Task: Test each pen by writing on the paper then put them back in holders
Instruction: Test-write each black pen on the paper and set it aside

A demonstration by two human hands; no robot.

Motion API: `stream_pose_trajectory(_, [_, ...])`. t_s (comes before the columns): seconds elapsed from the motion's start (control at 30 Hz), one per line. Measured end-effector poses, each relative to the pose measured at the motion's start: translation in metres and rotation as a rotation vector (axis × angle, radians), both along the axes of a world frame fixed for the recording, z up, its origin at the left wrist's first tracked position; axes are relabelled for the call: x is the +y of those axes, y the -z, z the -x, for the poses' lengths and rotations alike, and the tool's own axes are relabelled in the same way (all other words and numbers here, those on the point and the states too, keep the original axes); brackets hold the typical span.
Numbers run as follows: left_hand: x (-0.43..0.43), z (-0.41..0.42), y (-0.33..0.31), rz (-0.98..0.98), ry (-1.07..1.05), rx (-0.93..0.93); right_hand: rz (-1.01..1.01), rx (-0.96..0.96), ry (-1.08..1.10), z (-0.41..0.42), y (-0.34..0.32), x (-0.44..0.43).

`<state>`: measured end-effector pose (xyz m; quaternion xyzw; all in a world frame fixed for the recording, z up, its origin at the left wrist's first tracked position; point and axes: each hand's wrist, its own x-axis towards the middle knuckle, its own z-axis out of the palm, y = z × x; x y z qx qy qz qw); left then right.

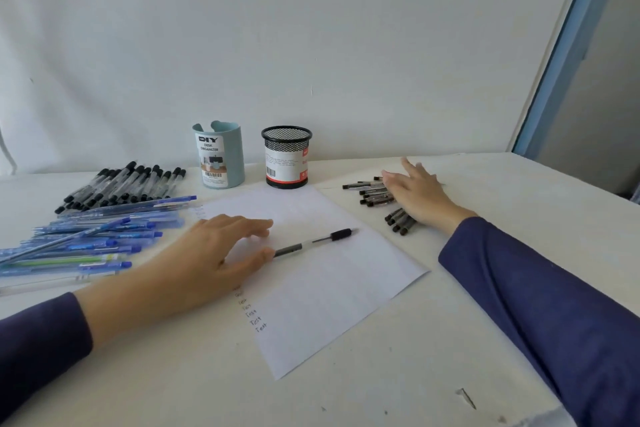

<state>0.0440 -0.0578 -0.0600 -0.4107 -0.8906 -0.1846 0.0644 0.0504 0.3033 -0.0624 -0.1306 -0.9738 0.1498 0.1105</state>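
Observation:
A white paper [322, 288] lies mid-table, with "Test" written several times down its left edge. A clear pen with a black grip [317, 241] lies uncapped on the sheet, tip pointing right. My left hand [211, 253] hovers low over the paper's left part, fingers extended and thumb tip touching the pen's rear end. My right hand [415, 194] lies flat, fingers spread, on a pile of dark pens [372, 192] to the right of the paper. Behind the paper stand a pale blue holder [221, 156] and a black mesh holder [286, 158]; no pens show above either rim.
At the far left lies a heap of black-capped pens [121, 184], and in front of it a heap of blue pens [90, 243] with a green one among them. A white wall closes the back, a blue door frame [568, 45] the right.

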Motion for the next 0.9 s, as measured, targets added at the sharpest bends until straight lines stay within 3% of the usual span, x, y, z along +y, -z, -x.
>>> stream_pose_trajectory(0.27, [-0.001, 0.008, 0.015, -0.275, 0.215, 0.063, -0.015, -0.042, 0.096, 0.014, 0.0, -0.013])
stream_pose_trajectory(0.63, [-0.036, 0.043, -0.017, -0.528, -0.176, 0.028, 0.017, -0.012, -0.026, 0.024, 0.0, -0.05])
stream_pose_trajectory(0.9, [-0.042, 0.048, -0.014, -0.546, -0.256, 0.094, 0.05, 0.396, -0.172, 0.024, 0.002, -0.071])
